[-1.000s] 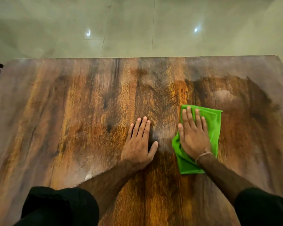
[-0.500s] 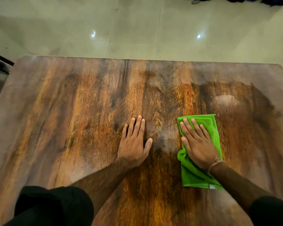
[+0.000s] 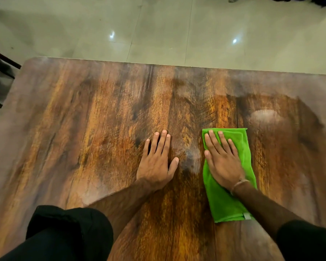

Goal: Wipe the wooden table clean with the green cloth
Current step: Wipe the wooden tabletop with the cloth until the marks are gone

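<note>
The wooden table (image 3: 87,129) fills most of the view, its grain running away from me. A folded green cloth (image 3: 228,204) lies flat on it, right of centre. My right hand (image 3: 222,162) presses palm-down on the far half of the cloth, fingers stretched forward and slightly spread. My left hand (image 3: 156,162) rests flat on the bare wood just left of the cloth, holding nothing. A dull hazy patch (image 3: 192,159) shows on the wood between the two hands. A darker wiped area (image 3: 282,132) spreads to the right of the cloth.
Pale tiled floor (image 3: 177,31) lies beyond the table's far edge. Dark chair parts (image 3: 0,61) stand at the far left beside the table's corner. A pale oval smear (image 3: 265,117) sits beyond the cloth on the right.
My right hand has slid the cloth a little toward me and turned it more lengthwise. My left hand has stayed flat in place. The view has tilted up, showing more floor.
</note>
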